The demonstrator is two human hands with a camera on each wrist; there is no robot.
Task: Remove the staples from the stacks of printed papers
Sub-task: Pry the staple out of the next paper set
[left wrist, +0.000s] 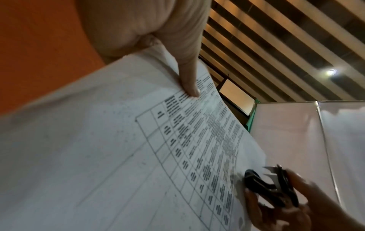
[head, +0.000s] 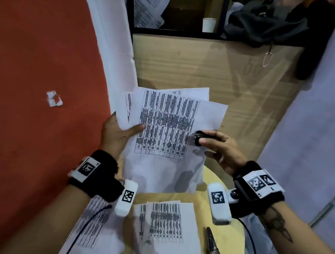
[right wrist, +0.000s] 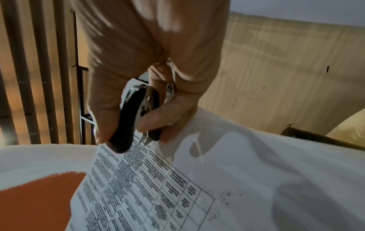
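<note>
several printed sheets make up the held stack of papers [head: 165,126], lifted above the round yellow table [head: 232,228]; its long axis runs away from the person, top edge toward the wooden panel [head: 217,70], bottom edge hanging toward the wrists, the sheets fanned slightly at the far end; the printed table on the top sheet is turned sideways, its text lines running along the long axis; the left hand [head: 118,135] grips the stack at its left edge — thumb [left wrist: 189,84] pressed on top of the print, fingers hidden behind; the right hand [head: 221,149] is closed round a black staple remover [head: 198,138], thumb and fingers pinching its two handles, the metal claws [right wrist: 145,139] pointing down at the right side of the top sheet, just at the paper; whether they touch it cannot be told; on the table below lie more printed papers [head: 166,227], and just to their right a metal tool [head: 211,242], long axis pointing away from the person; an orange wall [head: 38,56] stands to the left.
</note>
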